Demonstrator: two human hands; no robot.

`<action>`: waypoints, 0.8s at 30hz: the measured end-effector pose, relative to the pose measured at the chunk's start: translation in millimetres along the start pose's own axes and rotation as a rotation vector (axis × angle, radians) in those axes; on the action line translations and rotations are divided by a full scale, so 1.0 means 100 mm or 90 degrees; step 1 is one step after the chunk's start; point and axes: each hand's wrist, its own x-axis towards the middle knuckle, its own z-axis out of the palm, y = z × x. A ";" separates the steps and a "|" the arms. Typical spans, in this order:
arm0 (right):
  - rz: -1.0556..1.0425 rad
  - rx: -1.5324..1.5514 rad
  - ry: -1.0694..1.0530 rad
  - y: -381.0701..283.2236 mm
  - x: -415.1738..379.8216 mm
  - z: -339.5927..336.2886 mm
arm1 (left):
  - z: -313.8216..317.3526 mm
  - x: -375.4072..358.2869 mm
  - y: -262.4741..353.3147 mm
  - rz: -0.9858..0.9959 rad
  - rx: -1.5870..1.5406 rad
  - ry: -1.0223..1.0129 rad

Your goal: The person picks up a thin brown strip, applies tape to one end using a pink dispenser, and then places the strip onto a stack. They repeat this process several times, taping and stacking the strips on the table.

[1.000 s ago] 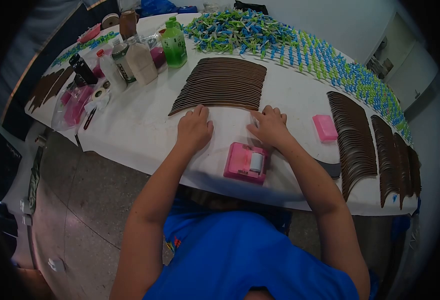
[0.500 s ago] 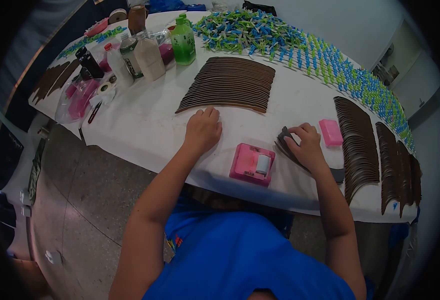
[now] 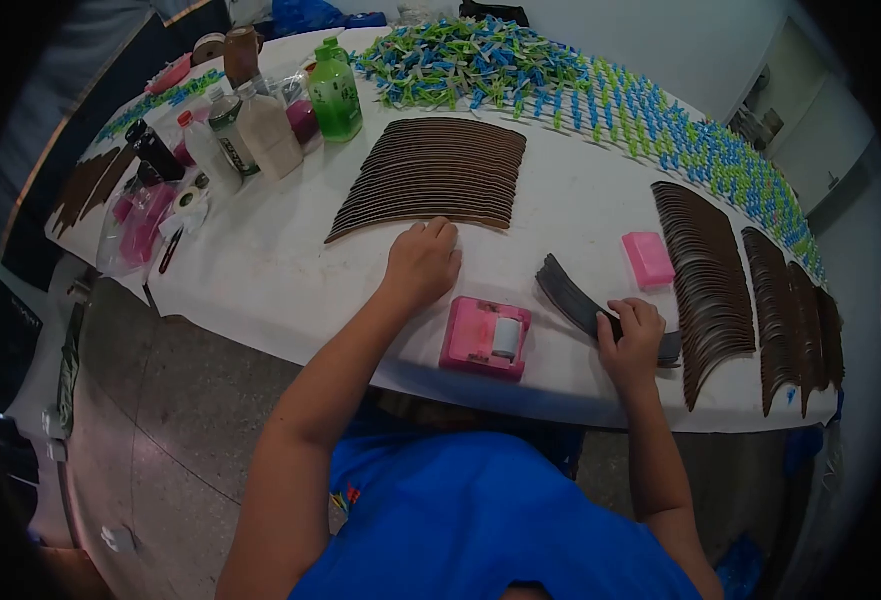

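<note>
My left hand (image 3: 426,262) rests on the white-covered table at the lower edge of a fan of brown curved strips (image 3: 436,172) laid in close rows. Its fingers are curled together, and their tips are hidden, so whether they hold anything cannot be seen. My right hand (image 3: 633,338) is closed around the middle of a small stack of dark curved strips (image 3: 571,297), thumb on the near side. The stack's far end points up and left, its other end sticks out right of the hand. Between my hands stands a pink block with a white roller (image 3: 488,340).
A pink box (image 3: 649,260) lies beyond my right hand. Further right are rows of brown strips (image 3: 706,290). Blue and green clips (image 3: 481,62) are heaped at the back. Bottles (image 3: 271,130), a tape roll (image 3: 189,200) and a red-handled tool (image 3: 171,250) stand or lie left.
My right hand has slid from the far end of the dark strips toward their near right part, exposing more of the stack. My left hand stays by the brown rows. The view has shifted slightly.
</note>
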 end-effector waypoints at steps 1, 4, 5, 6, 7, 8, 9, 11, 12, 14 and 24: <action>0.004 -0.002 0.002 -0.02 0.00 0.00 | -0.01 0.00 0.01 -0.007 0.002 -0.005; -0.006 -0.022 0.021 -0.03 -0.01 0.00 | -0.07 0.01 0.03 -0.038 -0.016 -0.063; 0.000 -0.021 0.019 -0.03 -0.02 0.01 | -0.07 0.01 0.05 -0.037 -0.017 -0.064; 0.005 -0.019 0.016 -0.03 -0.03 0.03 | -0.08 0.01 0.05 -0.039 -0.016 -0.061; 0.004 -0.020 0.015 -0.03 -0.04 0.04 | -0.08 0.01 0.05 -0.042 -0.015 -0.059; 0.007 -0.027 0.016 -0.03 -0.04 0.04 | -0.08 0.01 0.05 -0.043 -0.016 -0.058; 0.009 -0.035 0.017 -0.04 -0.04 0.04 | -0.08 0.01 0.05 -0.046 -0.018 -0.064; 0.015 -0.041 0.010 -0.06 -0.02 0.03 | -0.09 0.01 0.05 -0.050 -0.022 -0.069; 0.023 -0.045 0.005 -0.07 -0.02 0.02 | -0.10 0.01 0.06 -0.051 -0.018 -0.073; 0.025 -0.050 -0.003 -0.07 -0.02 0.03 | -0.10 0.01 0.06 -0.053 -0.016 -0.075; 0.067 -0.111 -0.086 0.00 -0.09 0.06 | 0.01 -0.01 0.00 -0.065 -0.026 -0.091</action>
